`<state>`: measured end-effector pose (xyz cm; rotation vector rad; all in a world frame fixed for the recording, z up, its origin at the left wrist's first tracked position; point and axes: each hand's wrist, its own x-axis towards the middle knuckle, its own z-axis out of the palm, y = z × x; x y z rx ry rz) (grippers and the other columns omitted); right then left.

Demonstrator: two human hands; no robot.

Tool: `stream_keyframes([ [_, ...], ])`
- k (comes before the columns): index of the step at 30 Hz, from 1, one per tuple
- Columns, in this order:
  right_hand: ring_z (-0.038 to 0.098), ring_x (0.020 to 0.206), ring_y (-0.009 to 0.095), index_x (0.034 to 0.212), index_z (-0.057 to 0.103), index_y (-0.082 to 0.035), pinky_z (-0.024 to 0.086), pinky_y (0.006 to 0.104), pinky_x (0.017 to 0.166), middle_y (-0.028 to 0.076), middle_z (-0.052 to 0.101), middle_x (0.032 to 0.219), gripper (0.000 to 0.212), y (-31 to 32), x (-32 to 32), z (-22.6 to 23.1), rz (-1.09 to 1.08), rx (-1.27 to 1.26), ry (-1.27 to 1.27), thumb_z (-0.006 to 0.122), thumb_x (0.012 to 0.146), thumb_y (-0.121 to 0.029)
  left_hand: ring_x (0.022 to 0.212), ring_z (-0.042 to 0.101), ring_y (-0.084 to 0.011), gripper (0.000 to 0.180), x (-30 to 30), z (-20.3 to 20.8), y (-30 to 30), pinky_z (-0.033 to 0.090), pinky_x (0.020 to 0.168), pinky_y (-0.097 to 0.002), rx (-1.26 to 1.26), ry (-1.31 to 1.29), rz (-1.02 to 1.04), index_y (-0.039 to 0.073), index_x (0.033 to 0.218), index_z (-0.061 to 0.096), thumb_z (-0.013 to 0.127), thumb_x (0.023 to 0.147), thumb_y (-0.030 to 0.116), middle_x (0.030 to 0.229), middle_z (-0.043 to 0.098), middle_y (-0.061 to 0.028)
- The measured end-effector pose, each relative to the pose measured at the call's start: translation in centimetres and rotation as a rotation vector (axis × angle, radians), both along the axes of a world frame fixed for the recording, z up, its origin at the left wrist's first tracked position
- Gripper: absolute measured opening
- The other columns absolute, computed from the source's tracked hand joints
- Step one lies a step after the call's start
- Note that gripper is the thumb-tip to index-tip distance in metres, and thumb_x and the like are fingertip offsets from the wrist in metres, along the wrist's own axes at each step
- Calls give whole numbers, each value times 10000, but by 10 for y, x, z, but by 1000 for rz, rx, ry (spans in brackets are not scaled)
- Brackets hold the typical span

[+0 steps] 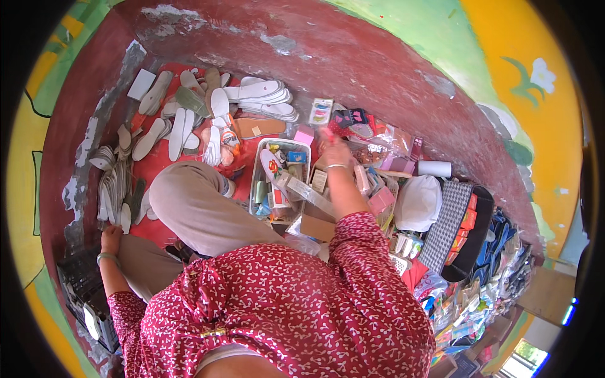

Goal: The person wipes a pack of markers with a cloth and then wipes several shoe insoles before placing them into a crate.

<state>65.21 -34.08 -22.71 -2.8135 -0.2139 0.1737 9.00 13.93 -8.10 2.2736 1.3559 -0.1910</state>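
Observation:
My right hand [335, 153] reaches past a white basket [257, 179]. Its fingers close on a small pinkish-red object [326, 133], too small to name. Just beyond it lie a dark patterned cloth item with pink and red [353, 120] and a flat pack with colourful pieces [321, 111]. A pink box [304, 135] sits close to its left. My left hand [111, 239] is low on the left with curled fingers, beside the near end of a stack of pale insoles [113, 192]. What it grips, if anything, is hidden.
More insoles [258, 92] lie on a red cloth [146, 165] along the wall. Small boxes fill the basket. To the right are a white bag [418, 203], a houndstooth-patterned case [446, 217] and many plastic-wrapped packs [466, 309]. A black crate [85, 277] stands at the lower left.

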Motion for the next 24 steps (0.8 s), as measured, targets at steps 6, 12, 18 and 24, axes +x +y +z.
stream_keyframes([
  [6, 592, 925, 339, 1134, 529, -95, 478, 428, 796, 190, 583, 1076, 392, 36, -77, 41, 321, 174, 143, 556, 819, -326, 726, 615, -308, 286, 10, -8, 2, 454, 658, -384, 58, 20, -56, -1, 772, 639, 562, 822, 270, 746, 628, -187],
  [12, 554, 964, 302, 1143, 551, -53, 416, 349, 880, 171, 596, 1044, 552, -47, -33, 51, -6, 783, 265, 587, 799, -483, 721, 606, -312, 267, -9, -6, 3, 453, 657, -388, 67, 22, -69, 3, 792, 638, 557, 812, 257, 771, 624, -189],
  [18, 573, 880, 213, 1103, 549, -80, 475, 332, 728, 77, 567, 1083, 444, -245, 117, -67, -584, 247, 191, 697, 735, -279, 656, 574, -215, 273, -31, 10, 7, 441, 623, -348, 51, -10, 23, -2, 774, 637, 590, 808, 265, 701, 614, -129],
  [24, 537, 904, 180, 1090, 566, -156, 472, 332, 659, 37, 545, 1082, 496, -207, 101, -41, -937, 773, 460, 788, 659, -260, 611, 459, -91, 288, -61, 31, -2, 385, 570, -266, -65, -33, 290, 18, 698, 622, 600, 831, 273, 634, 557, -15],
])
